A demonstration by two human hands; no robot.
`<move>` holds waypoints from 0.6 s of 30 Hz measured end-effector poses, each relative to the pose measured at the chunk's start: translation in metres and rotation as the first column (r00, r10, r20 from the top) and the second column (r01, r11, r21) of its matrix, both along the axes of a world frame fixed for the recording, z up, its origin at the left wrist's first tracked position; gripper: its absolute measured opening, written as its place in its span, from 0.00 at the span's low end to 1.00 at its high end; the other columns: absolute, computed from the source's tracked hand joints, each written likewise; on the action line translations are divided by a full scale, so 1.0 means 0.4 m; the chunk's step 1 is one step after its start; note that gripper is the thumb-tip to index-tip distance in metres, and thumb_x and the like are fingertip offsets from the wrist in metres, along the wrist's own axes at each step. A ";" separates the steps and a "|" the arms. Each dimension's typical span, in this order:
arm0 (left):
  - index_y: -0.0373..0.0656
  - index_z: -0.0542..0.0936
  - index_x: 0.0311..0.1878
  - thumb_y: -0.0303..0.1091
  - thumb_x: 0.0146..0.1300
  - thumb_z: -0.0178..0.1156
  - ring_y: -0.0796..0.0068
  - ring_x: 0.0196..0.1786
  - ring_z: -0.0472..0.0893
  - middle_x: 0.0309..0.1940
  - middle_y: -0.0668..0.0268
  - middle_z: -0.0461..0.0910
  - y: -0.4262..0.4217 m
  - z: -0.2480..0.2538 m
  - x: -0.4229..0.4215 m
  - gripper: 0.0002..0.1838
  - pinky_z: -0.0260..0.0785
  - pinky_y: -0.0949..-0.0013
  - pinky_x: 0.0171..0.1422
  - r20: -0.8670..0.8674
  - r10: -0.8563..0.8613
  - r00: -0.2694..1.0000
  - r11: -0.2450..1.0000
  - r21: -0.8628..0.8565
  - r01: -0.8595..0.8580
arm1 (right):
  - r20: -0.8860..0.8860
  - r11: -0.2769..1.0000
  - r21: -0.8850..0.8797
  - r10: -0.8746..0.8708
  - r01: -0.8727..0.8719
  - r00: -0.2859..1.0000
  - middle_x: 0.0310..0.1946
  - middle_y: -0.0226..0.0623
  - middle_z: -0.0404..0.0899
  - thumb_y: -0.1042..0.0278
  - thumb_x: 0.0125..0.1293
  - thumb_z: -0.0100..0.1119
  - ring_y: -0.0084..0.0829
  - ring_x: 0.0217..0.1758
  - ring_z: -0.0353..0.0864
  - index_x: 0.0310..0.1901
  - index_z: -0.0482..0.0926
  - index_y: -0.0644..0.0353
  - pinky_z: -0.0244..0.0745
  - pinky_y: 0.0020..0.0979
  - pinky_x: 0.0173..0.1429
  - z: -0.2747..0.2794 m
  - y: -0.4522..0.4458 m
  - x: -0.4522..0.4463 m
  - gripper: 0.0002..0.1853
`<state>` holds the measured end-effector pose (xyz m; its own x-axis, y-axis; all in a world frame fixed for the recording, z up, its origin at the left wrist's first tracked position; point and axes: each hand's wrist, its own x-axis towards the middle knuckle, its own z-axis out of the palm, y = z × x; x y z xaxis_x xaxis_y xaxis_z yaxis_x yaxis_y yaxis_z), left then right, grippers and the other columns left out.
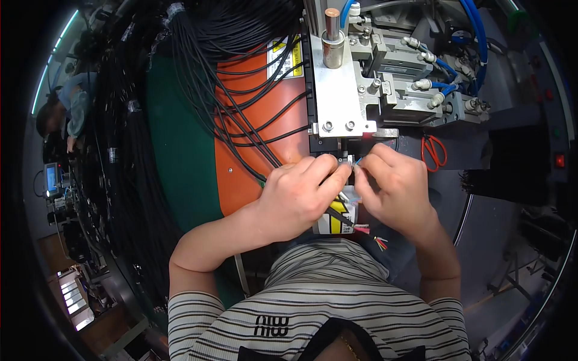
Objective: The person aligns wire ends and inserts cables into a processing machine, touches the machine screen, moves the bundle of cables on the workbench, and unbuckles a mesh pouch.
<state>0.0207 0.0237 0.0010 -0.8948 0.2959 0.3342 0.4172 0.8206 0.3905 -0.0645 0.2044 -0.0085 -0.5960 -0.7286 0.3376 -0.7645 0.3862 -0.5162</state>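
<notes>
Just below the metal machine head point(340, 99), both hands meet with their fingertips nearly touching. My left hand point(303, 189) is closed in a pinch at a small pale piece by the machine's lower edge; its fingertips hide most of it. Facing it from the right, my right hand point(394, 186) pinches thin wire ends, one of them blue, which are too small to make out fully. Below the hands, black cables end in stripped coloured wires point(379, 242), over a yellow and white label point(337, 219).
A thick bundle of black cables point(241, 30) runs over the orange surface point(241, 186) and green surface point(174, 144). Pneumatic cylinders with blue hoses point(478, 36) stand at the upper right. Red-handled scissors point(433, 151) lie right of my hands. Another person point(75, 105) is at far left.
</notes>
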 end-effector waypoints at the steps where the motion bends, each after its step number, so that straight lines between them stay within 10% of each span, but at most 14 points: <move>1: 0.36 0.80 0.46 0.23 0.43 0.64 0.65 0.31 0.79 0.33 0.63 0.77 -0.001 -0.002 0.002 0.21 0.72 0.64 0.30 0.001 -0.001 1.000 1.000 0.001 0.001 | 0.001 1.000 0.001 -0.001 0.001 1.000 0.25 0.36 0.74 0.73 0.58 0.63 0.32 0.22 0.78 0.28 0.77 0.64 0.70 0.32 0.24 0.000 -0.002 0.002 0.06; 18: 0.29 0.78 0.51 0.23 0.43 0.63 0.61 0.34 0.78 0.37 0.58 0.75 -0.018 -0.020 -0.009 0.26 0.73 0.64 0.35 -0.003 -0.070 0.998 0.997 0.019 0.070 | 0.102 0.995 -0.054 -0.081 0.087 0.991 0.28 0.39 0.75 0.79 0.59 0.61 0.42 0.25 0.77 0.33 0.78 0.64 0.70 0.37 0.28 -0.040 -0.004 0.025 0.02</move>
<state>0.0171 0.0167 -0.0069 -0.8715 0.3510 0.3424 0.4740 0.7820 0.4048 -0.0544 0.2030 -0.0246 -0.6869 -0.6557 0.3136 -0.6743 0.4138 -0.6117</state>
